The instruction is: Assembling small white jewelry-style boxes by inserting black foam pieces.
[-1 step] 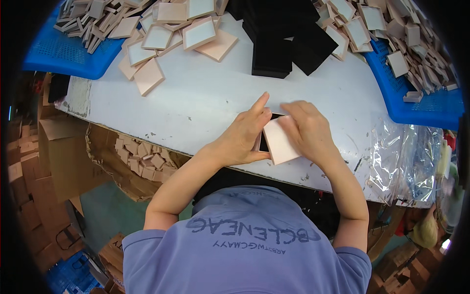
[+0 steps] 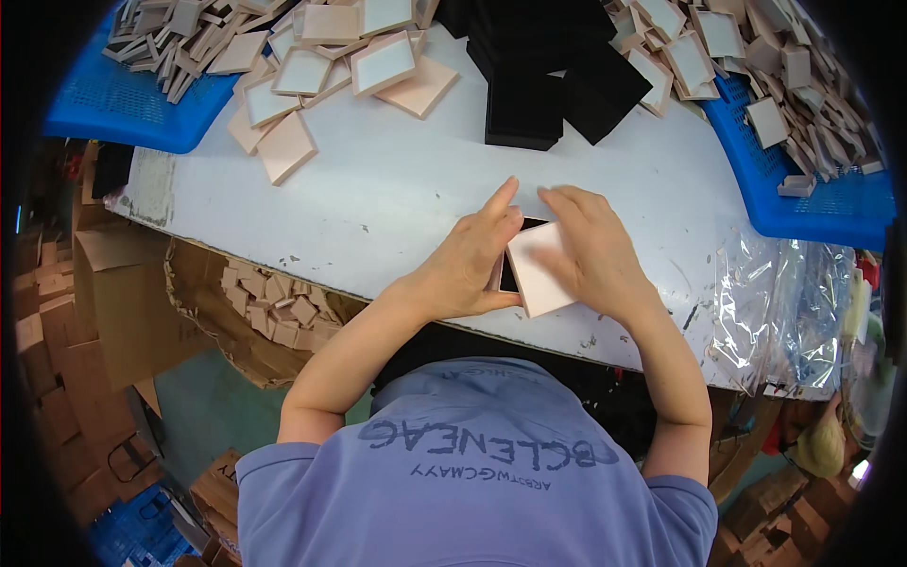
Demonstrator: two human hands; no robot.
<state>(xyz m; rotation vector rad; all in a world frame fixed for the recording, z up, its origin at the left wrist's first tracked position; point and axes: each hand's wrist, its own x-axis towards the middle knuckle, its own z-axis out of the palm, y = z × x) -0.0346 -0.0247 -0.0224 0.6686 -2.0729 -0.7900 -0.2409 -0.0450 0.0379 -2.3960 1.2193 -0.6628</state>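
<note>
Near the table's front edge, my left hand (image 2: 468, 255) grips a small box base with a dark inside (image 2: 509, 274), thumb along the near side and fingers at the far side. Its index finger points up and away. A pale pink box lid (image 2: 540, 283) lies tilted over the base, leaving a dark strip of the inside showing at the left. My right hand (image 2: 597, 248) is on the lid's right part, its thumb blurred across the top and its other fingers at the far right corner. The lid's right edge is hidden by that hand.
Pale pink box parts (image 2: 287, 148) lie loose at the back left, by a heaped blue basket (image 2: 179, 128). Black square pads (image 2: 522, 118) are stacked at the back middle. Another blue basket (image 2: 756, 203) stands right, above clear plastic bags (image 2: 756, 312). A carton (image 2: 203, 307) of small boxes sits below the table.
My right hand has shifted slightly, its fingers straighter and its thumb moved inward across the lid. My left hand and the box base have stayed nearly still.
</note>
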